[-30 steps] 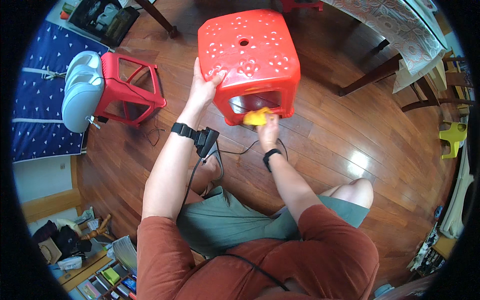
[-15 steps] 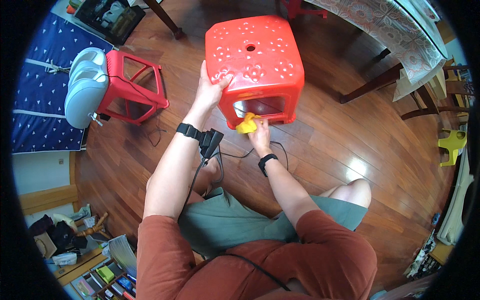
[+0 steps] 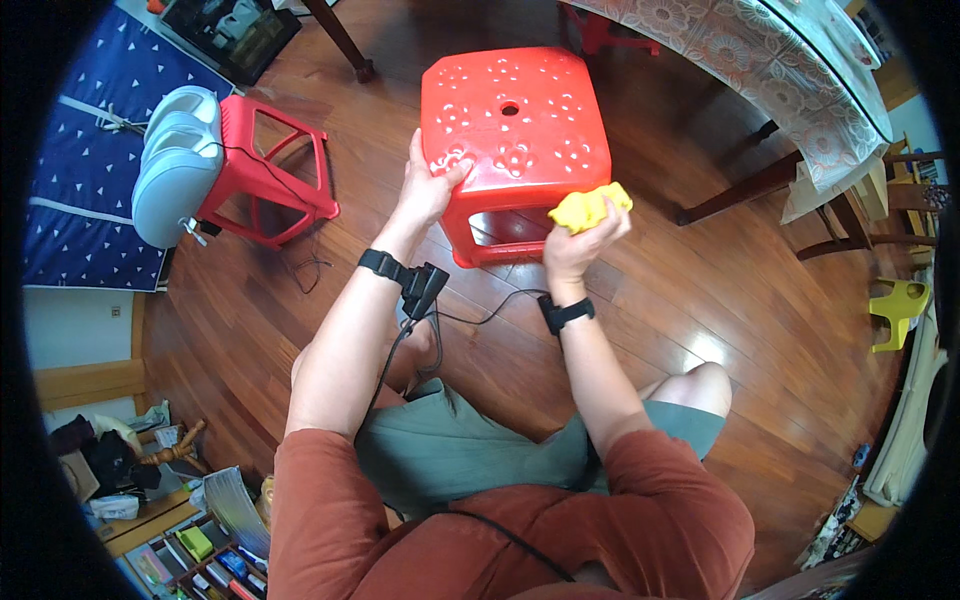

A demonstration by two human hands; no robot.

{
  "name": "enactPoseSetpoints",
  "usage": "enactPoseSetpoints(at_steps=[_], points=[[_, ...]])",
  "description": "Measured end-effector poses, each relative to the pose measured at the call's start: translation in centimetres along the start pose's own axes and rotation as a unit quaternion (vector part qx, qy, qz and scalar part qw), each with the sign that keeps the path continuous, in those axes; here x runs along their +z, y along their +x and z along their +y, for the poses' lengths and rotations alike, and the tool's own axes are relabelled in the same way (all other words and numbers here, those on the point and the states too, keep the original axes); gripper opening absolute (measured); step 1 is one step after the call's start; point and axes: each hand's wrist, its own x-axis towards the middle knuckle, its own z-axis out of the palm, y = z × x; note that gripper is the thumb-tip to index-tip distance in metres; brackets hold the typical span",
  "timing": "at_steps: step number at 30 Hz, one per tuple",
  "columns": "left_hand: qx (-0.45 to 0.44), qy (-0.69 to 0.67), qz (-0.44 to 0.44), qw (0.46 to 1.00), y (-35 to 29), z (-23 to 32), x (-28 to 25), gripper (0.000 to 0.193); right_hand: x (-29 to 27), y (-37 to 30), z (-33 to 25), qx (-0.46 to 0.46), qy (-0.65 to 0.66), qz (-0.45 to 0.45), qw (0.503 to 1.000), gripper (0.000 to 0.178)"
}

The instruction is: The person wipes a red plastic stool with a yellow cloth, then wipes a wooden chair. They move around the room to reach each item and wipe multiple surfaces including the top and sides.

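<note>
A red plastic stool (image 3: 540,150) with raised flower patterns and a small round hole in its seat stands on the wooden floor ahead of me. My left hand (image 3: 428,190) grips the near left corner of the seat, thumb on top. The other fingers there are partly hidden. In my right hand (image 3: 582,250) is a bunched yellow cloth (image 3: 590,207), held at the stool's near right corner by the top of the leg. Whether the cloth touches the plastic I cannot tell.
At left, another red stool (image 3: 265,180) carries a pale blue padded thing (image 3: 180,170). A table with a patterned cloth (image 3: 770,70) stands at upper right. A black cable (image 3: 480,318) runs over the floor near my foot. A small yellow stool (image 3: 897,312) is far right.
My right hand has moved up and right with the yellow cloth, from the stool's lower front bar to its near right corner. The left hand keeps its hold on the seat.
</note>
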Motion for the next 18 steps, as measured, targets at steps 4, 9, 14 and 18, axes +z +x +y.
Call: enactPoseSetpoints(at_steps=[4,9,14,18], points=[[0.033,0.002,0.018,0.999,0.7,-2.0,-0.1,0.108,1.7,-4.8,-3.6,-0.033,0.006,-0.11,0.993,0.065],[0.026,0.012,0.019,0.999,0.9,-2.7,-0.3,0.106,5.1,-8.2,-7.3,-0.194,0.03,-0.21,0.958,0.04],[0.043,-0.014,0.015,0.999,0.6,-1.1,-0.1,0.097,3.8,-6.4,-5.0,-0.257,0.039,-0.237,0.936,0.032],[0.05,-0.035,0.005,0.998,0.0,-0.2,0.1,0.094,-0.6,-1.2,1.1,-0.173,-0.056,-0.129,0.975,0.051]])
